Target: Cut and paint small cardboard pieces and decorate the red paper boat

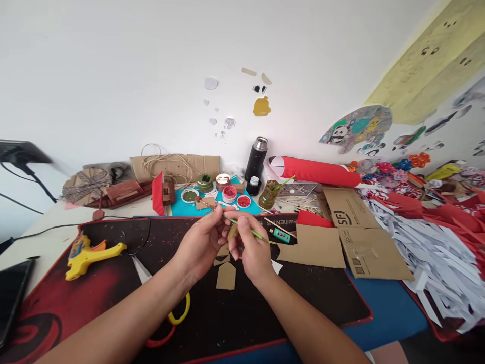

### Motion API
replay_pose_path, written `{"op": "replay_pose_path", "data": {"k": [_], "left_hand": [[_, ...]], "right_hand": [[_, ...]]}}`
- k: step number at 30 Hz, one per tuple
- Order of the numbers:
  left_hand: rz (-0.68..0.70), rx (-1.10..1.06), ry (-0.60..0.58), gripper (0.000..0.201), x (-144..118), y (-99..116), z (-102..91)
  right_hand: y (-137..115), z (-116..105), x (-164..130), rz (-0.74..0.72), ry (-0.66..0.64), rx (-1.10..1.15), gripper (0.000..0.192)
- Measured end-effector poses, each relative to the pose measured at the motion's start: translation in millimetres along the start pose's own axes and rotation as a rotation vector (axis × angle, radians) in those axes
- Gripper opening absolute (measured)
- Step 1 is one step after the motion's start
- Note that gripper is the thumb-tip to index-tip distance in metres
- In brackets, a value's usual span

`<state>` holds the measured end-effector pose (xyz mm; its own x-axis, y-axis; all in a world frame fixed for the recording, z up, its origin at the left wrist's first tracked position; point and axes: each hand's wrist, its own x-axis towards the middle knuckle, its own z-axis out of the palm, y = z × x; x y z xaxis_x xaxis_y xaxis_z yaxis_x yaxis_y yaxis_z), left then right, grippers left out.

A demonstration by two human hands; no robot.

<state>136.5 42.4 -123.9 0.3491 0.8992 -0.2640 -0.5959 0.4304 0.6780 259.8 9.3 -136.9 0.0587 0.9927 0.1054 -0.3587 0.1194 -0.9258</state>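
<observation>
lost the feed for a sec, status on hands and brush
Left hand pinching small cardboard piece. Right hand gripping green brush. Cardboard cutout lies below, nothing blocking.

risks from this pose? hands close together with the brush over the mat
1. The green paintbrush in the right hand works close to the left hand; paint may smear the fingers.
2. Cardboard cutouts lie right under the hands; drips could mark them.
3. Open paint pots sit just behind; a reach might tip one.

A home craft desk: glue gun (89, 255), paint pots (229, 193), cardboard scraps (350, 232)
</observation>
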Motion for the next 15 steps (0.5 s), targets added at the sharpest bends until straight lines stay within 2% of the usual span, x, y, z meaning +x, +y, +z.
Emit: {"op": "replay_pose_path", "data": {"k": [3, 6, 9, 15], "left_hand": [[-0.039, 0.029, -0.017, 0.043, -3.6, -9.9, -2.6], [-0.036, -0.001, 0.044, 0.045, -8.2, -15.6, -6.1], [-0.032, -0.024, 0.086, 0.046, -11.6, -17.3, -8.3], [-0.037, 0.007, 0.084, 0.045, -15.3, -18.5, -11.1]], "right_hand": [[0.2, -4.3, -2.5, -0.002, 0.008, -0.004, 0.049], [2.8, -10.0, -3.8, 0.016, 0.038, 0.006, 0.049], [7.5, -14.1, -3.8, 0.030, 0.063, 0.040, 0.050], [14.2, -13.4, -2.7, 0.063, 0.084, 0.068, 0.052]]}}
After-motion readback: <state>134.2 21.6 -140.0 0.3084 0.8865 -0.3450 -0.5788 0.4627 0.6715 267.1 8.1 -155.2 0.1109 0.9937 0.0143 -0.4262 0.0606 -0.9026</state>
